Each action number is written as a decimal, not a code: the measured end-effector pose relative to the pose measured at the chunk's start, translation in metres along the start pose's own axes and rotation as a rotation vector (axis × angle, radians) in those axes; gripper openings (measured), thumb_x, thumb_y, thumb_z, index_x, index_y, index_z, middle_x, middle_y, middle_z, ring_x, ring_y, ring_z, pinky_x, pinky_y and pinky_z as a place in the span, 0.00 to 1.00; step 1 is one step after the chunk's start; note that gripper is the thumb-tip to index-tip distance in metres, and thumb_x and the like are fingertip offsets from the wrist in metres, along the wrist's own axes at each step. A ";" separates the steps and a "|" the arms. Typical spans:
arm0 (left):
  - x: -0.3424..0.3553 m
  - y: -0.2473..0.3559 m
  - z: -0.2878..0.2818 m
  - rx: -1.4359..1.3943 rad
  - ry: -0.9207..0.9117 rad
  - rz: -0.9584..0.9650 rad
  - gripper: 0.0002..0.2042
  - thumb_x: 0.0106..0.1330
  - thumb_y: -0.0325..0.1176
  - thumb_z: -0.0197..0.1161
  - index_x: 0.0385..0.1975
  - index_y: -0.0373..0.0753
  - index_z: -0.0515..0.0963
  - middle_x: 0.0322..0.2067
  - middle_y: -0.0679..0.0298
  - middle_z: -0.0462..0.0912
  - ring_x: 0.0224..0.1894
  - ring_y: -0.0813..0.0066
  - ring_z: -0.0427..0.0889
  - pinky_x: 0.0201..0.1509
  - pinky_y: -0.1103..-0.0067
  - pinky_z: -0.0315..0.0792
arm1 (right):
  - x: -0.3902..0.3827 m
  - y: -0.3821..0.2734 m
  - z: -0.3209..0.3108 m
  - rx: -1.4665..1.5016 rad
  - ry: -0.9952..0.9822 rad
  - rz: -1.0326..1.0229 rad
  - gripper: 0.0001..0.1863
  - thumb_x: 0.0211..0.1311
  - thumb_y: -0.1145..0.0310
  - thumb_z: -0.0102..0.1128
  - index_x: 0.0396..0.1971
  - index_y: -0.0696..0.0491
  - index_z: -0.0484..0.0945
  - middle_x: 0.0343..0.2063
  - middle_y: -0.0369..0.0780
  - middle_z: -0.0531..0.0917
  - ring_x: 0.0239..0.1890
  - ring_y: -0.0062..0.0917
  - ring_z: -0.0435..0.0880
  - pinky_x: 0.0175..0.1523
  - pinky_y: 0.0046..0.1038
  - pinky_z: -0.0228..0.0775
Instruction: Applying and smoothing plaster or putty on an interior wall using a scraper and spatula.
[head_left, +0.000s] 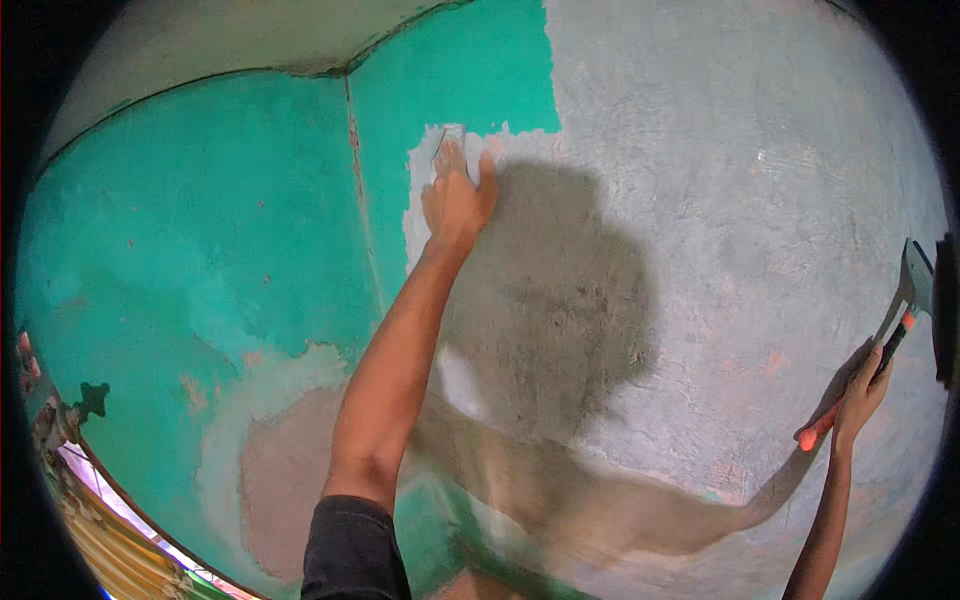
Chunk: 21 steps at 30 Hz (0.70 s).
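My left hand reaches up to the wall, its fingers pressed on a small, flat, pale grey piece at the ragged edge of the green paint. The thumb stands off to the right; what the piece is I cannot make out. At the far right, my right hand is closed round the black and red handle of a wide-bladed scraper. Its metal blade points upward, close to the wall. Around the left hand the wall shows bare, rough grey with pinkish specks.
Green paint covers the left wall and a strip past the cracked corner. Lower left there is a brownish bare patch. A dark fitting and yellow cloth lie at the left rim. My shadow falls across the grey wall.
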<state>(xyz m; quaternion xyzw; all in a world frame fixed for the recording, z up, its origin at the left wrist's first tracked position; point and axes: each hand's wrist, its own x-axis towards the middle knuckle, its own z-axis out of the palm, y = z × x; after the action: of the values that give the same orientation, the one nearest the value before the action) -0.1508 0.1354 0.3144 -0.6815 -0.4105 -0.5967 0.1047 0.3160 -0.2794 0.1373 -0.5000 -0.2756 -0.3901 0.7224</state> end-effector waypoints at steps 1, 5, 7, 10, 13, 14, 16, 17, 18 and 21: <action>0.000 -0.003 0.001 0.043 0.042 0.055 0.36 0.75 0.58 0.42 0.73 0.34 0.61 0.73 0.49 0.62 0.70 0.46 0.68 0.71 0.52 0.60 | -0.001 -0.001 0.000 0.019 -0.048 0.101 0.18 0.80 0.54 0.51 0.44 0.55 0.77 0.26 0.26 0.67 0.28 0.12 0.63 0.31 0.19 0.55; -0.014 0.011 0.003 0.056 0.119 0.046 0.35 0.75 0.56 0.46 0.71 0.32 0.62 0.71 0.45 0.64 0.69 0.45 0.69 0.70 0.54 0.64 | -0.002 -0.003 0.000 0.003 -0.039 0.052 0.18 0.80 0.55 0.51 0.45 0.57 0.78 0.27 0.28 0.68 0.30 0.13 0.64 0.35 0.19 0.58; -0.031 0.041 0.004 0.047 0.100 0.098 0.35 0.75 0.56 0.46 0.72 0.32 0.61 0.71 0.45 0.64 0.70 0.45 0.67 0.70 0.50 0.62 | -0.002 -0.004 0.000 0.014 -0.031 -0.068 0.17 0.79 0.57 0.51 0.42 0.57 0.77 0.27 0.29 0.72 0.31 0.14 0.67 0.36 0.20 0.61; -0.082 0.117 0.018 -0.018 0.029 0.297 0.36 0.74 0.54 0.51 0.72 0.31 0.60 0.71 0.44 0.63 0.73 0.42 0.63 0.70 0.43 0.58 | -0.001 -0.010 0.001 -0.033 -0.029 0.048 0.16 0.79 0.58 0.52 0.42 0.57 0.78 0.29 0.28 0.74 0.31 0.13 0.69 0.36 0.19 0.64; -0.137 0.187 0.031 -0.172 0.047 0.469 0.36 0.73 0.51 0.55 0.72 0.30 0.59 0.71 0.43 0.64 0.73 0.39 0.62 0.71 0.42 0.56 | -0.002 -0.026 0.001 0.131 -0.092 0.130 0.13 0.77 0.59 0.55 0.34 0.53 0.76 0.22 0.25 0.70 0.25 0.09 0.65 0.28 0.17 0.56; -0.147 0.206 0.033 -0.197 0.071 0.565 0.36 0.72 0.49 0.56 0.72 0.29 0.58 0.71 0.43 0.64 0.73 0.38 0.61 0.71 0.42 0.55 | -0.001 -0.033 0.001 0.098 -0.069 0.119 0.15 0.77 0.58 0.56 0.31 0.52 0.75 0.22 0.25 0.69 0.25 0.09 0.65 0.28 0.18 0.56; -0.163 0.243 0.031 -0.272 0.096 0.679 0.36 0.72 0.47 0.57 0.72 0.29 0.58 0.70 0.42 0.65 0.73 0.37 0.61 0.72 0.42 0.53 | -0.003 -0.052 -0.001 0.055 -0.088 0.189 0.17 0.77 0.55 0.55 0.30 0.51 0.74 0.20 0.25 0.67 0.22 0.10 0.64 0.26 0.20 0.58; -0.167 0.258 0.027 -0.297 0.055 0.687 0.36 0.72 0.45 0.57 0.73 0.29 0.57 0.70 0.42 0.65 0.73 0.36 0.60 0.73 0.42 0.51 | -0.004 -0.064 -0.002 0.223 -0.116 0.354 0.16 0.77 0.54 0.54 0.31 0.50 0.73 0.20 0.26 0.68 0.20 0.11 0.65 0.24 0.21 0.59; -0.172 0.271 0.022 -0.320 0.046 0.702 0.36 0.71 0.44 0.58 0.73 0.29 0.57 0.70 0.42 0.66 0.73 0.35 0.60 0.74 0.42 0.49 | -0.004 -0.076 0.000 0.246 -0.164 0.326 0.16 0.77 0.54 0.54 0.32 0.50 0.72 0.20 0.27 0.69 0.18 0.12 0.66 0.21 0.22 0.61; -0.201 0.303 0.014 -0.487 -0.118 0.779 0.34 0.73 0.44 0.54 0.73 0.29 0.54 0.69 0.42 0.66 0.73 0.33 0.59 0.75 0.41 0.42 | -0.010 -0.118 0.010 0.621 -0.354 0.429 0.16 0.78 0.53 0.51 0.36 0.50 0.69 0.18 0.31 0.70 0.17 0.16 0.70 0.21 0.23 0.65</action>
<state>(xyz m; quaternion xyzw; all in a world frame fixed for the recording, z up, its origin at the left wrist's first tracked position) 0.0761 -0.1375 0.2352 -0.8225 0.0231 -0.5522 0.1345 0.2113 -0.2900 0.1933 -0.3638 -0.3894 -0.0370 0.8454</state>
